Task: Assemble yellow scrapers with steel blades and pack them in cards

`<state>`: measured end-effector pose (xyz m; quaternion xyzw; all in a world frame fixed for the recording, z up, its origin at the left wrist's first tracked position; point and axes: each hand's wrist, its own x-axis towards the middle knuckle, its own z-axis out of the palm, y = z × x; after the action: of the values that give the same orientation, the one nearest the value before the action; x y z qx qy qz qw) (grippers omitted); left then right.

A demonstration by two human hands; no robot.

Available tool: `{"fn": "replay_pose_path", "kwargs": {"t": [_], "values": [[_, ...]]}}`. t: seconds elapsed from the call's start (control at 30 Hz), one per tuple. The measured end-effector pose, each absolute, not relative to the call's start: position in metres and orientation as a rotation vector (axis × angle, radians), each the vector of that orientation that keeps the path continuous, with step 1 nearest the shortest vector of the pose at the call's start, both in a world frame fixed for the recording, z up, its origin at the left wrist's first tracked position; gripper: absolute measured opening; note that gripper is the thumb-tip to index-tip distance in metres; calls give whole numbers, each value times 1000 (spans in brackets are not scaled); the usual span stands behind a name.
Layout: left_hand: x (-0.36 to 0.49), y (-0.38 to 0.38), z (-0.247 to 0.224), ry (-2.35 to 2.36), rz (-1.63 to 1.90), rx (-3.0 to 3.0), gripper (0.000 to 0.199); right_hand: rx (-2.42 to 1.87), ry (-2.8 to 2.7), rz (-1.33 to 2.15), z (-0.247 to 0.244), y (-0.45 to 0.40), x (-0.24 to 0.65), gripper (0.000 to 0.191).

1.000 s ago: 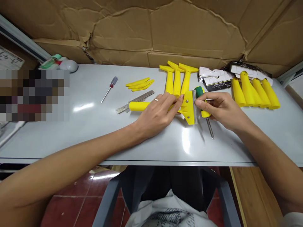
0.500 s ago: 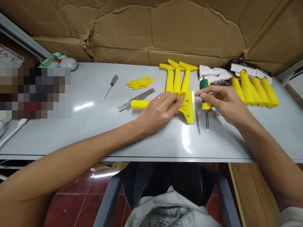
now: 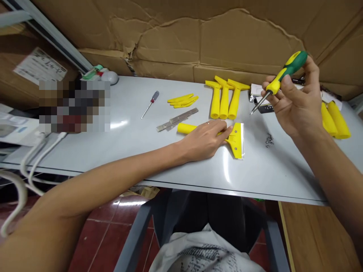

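My left hand [image 3: 207, 139] is closed around a yellow scraper [image 3: 237, 141] lying flat on the table. Two screws show on the scraper's head, and a thin clear or metallic strip runs along its right edge. Raised above the table, my right hand [image 3: 300, 98] grips a green and yellow screwdriver [image 3: 286, 73], its shaft slanting down to the left. A small pile of screws [image 3: 269, 140] lies below that hand. Metal blades [image 3: 178, 119] rest left of the scraper, near its handle.
Three yellow scraper handles [image 3: 224, 100] stand side by side behind my left hand. Thin yellow strips [image 3: 183, 100] and a smaller screwdriver [image 3: 150, 104] lie further left. More yellow handles [image 3: 338, 119] sit at the right, partly hidden by my right arm. Cardboard [image 3: 170, 41] backs the table.
My right hand has picked up the green and yellow screwdriver from the table and raised it, tilting it. My left hand stays on the scraper. The whole view has shifted.
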<state>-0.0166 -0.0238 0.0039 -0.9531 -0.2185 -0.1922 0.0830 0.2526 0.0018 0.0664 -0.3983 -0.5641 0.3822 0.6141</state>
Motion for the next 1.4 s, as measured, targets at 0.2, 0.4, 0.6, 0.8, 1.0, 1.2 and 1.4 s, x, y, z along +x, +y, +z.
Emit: {"fn": "replay_pose_path", "kwargs": {"t": [0.2, 0.4, 0.6, 0.8, 1.0, 1.2, 1.4], "values": [[-20, -22, 8, -593, -585, -2904, 34, -976, -1329, 634, 52, -23, 256, 78], [-18, -21, 14, -575, -444, -2890, 36, -988, -1437, 520, 47, -32, 240, 81], [-18, -21, 13, -570, -415, -2838, 36, -1030, -1453, 673, 46, -40, 233, 83], [-18, -21, 10, -588, -511, -2842, 35, -1004, -1489, 725, 46, -38, 233, 77], [-17, -21, 11, -566, -525, -2842, 34, -1042, -1479, 723, 44, -37, 233, 80], [-17, -20, 10, -562, -527, -2834, 33, -998, -1509, 724, 44, -37, 233, 73], [-20, -21, 14, -465, -568, -2809, 33, -766, -1615, 757, 41, -31, 231, 69]]}}
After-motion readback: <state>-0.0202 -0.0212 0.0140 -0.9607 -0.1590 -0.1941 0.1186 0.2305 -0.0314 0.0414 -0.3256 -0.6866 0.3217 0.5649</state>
